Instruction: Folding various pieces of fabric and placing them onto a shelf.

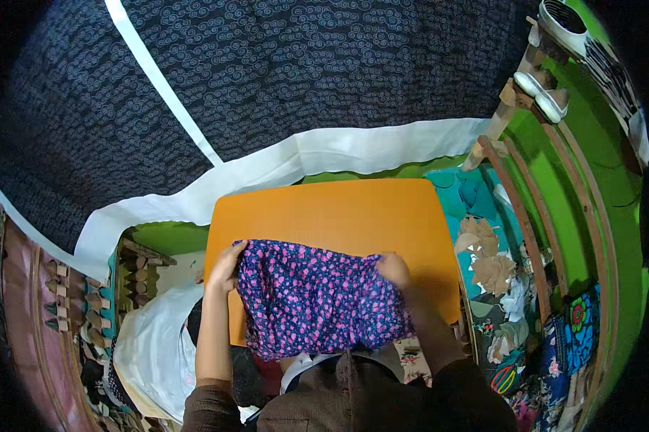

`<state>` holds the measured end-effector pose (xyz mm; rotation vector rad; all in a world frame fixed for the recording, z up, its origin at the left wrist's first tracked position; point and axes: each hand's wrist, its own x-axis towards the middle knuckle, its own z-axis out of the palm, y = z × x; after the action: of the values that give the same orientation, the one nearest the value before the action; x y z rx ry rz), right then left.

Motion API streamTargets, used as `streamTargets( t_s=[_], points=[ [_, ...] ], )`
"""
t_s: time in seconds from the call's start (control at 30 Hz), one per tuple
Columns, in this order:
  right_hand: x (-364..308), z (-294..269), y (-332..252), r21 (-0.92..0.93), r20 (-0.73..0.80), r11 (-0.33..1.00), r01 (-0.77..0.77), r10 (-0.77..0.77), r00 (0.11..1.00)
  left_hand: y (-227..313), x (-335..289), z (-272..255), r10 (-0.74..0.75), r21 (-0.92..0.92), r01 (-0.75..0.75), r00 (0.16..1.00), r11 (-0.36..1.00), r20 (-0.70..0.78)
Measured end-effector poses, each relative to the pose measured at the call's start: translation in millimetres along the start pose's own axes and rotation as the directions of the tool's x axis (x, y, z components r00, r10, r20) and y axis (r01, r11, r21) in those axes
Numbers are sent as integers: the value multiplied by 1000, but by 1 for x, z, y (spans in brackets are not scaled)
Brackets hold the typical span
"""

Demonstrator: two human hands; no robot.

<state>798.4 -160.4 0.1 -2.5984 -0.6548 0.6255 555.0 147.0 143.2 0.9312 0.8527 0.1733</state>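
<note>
A dark blue cloth with small pink flowers (313, 299) lies over the near half of an orange board (331, 209) in front of me. My left hand (226, 268) grips the cloth's far left corner at the board's left edge. At the far right corner, my right hand (395, 269) pinches the cloth's upper edge. The cloth's near edge hangs off the board toward my body.
A dark patterned curtain with white bands (267, 79) hangs behind the board. A white bag (155, 353) sits at my lower left. To the right are a wooden frame (526, 216), beige fabric scraps (486, 255) on teal cloth, and colourful fabrics (569, 345).
</note>
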Motion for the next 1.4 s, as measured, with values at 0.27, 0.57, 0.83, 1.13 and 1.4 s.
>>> streamTargets(
  t_s=[0.27, 0.57, 0.83, 1.13, 1.4],
  points=[
    [7, -44, 51, 940, 330, -41, -339, -153, 932, -15, -7, -16, -24, -146, 22, 1000, 989, -9],
    [-76, -100, 21, 361, 206, 882, 304, -393, 896, -82, -103, -30, 66, -209, -58, 997, 976, 31],
    [-165, -94, 69, 828, 149, 560, -33, -162, 975, -172, -207, -2, -83, -224, 101, 993, 969, 87],
    [-221, -131, 114, 777, -32, 612, 148, -195, 980, -229, -294, -24, 273, -389, -298, 955, 872, -119],
    [-232, -158, 167, 956, -124, 284, 78, 147, 981, -211, -319, -75, 188, 229, -135, 955, 964, -230]
  ],
)
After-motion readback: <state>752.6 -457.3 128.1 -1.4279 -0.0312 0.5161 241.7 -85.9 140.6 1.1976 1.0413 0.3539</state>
